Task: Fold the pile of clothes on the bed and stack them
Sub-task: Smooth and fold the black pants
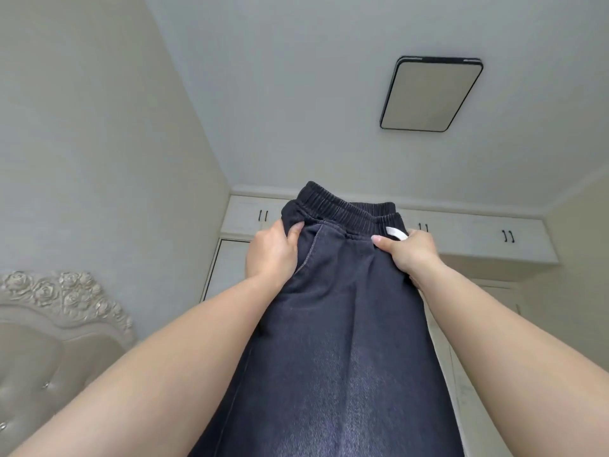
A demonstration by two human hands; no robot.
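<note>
Left hand [272,255] and right hand [408,253] are each gripping the dark navy elastic-waist denim trousers [339,324] at the waistband, holding them aloft; folding is barely starting; bed, pile and stack are lying out of view.

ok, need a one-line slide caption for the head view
Both hands, left hand and right hand, hold dark trousers up by the elastic waistband, ceiling light overhead.
</note>
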